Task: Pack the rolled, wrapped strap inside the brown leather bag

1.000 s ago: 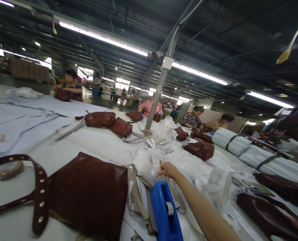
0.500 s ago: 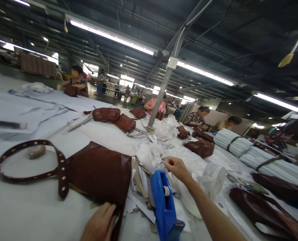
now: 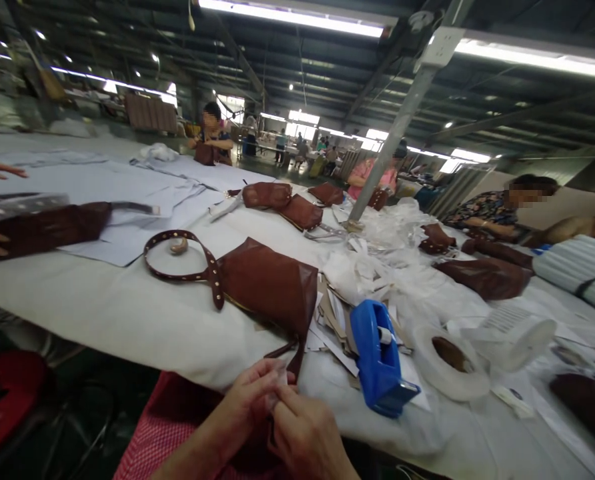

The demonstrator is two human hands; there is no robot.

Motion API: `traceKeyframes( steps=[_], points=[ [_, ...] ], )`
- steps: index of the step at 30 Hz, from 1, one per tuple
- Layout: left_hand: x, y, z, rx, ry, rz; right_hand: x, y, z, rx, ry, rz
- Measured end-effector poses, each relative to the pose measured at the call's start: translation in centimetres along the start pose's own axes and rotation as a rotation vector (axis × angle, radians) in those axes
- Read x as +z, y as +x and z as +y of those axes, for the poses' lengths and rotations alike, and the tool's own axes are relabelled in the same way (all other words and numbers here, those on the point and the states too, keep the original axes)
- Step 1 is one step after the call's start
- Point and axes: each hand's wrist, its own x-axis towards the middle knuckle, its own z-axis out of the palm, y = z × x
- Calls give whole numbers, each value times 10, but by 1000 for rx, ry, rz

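Note:
My left hand [image 3: 252,397] and my right hand [image 3: 307,427] meet at the table's near edge, fingers pinched together. Between the fingertips shows a small whitish, see-through piece [image 3: 281,375], perhaps thin plastic or tissue. Just beyond them lies a brown leather bag [image 3: 267,287], with a narrow strap running down behind my fingers. Its studded strap [image 3: 205,263] is looped out to the left. A blue tape dispenser [image 3: 377,360] stands to the right of the bag, beside a heap of paper and card strips [image 3: 335,313].
Crumpled clear plastic [image 3: 367,267] and a large white roll [image 3: 450,363] lie on the right. More brown bags [image 3: 485,273] are about the table. A grey post [image 3: 397,127] rises from it. At far left, another person's hands touch a brown bag [image 3: 62,230]. Co-workers sit across.
My right hand has come back from the plastic heap to meet my left hand. My left hand has left the bag's lower edge. The view has swung right and down.

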Motion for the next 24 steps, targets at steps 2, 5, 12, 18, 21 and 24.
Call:
traceKeyframes(
  steps=[2, 5, 12, 18, 21, 24],
  points=[
    [-7, -7, -2, 6, -66, -29, 1, 3, -3, 29, 29, -33],
    [-13, -10, -5, 48, -100, -13, 5, 6, -8, 71, 57, -67],
    [-26, -2, -2, 153, 25, 207, 7, 16, -15, 160, 403, -112],
    [-29, 4, 12, 103, 207, 166, -5, 13, 1, 354, 879, -19],
    [-29, 9, 19, 201, 664, 160, -2, 7, 13, 519, 1012, 0],
    [-23, 22, 23, 485, 1315, 119, 2, 4, 20, 661, 990, 11]
  ],
)
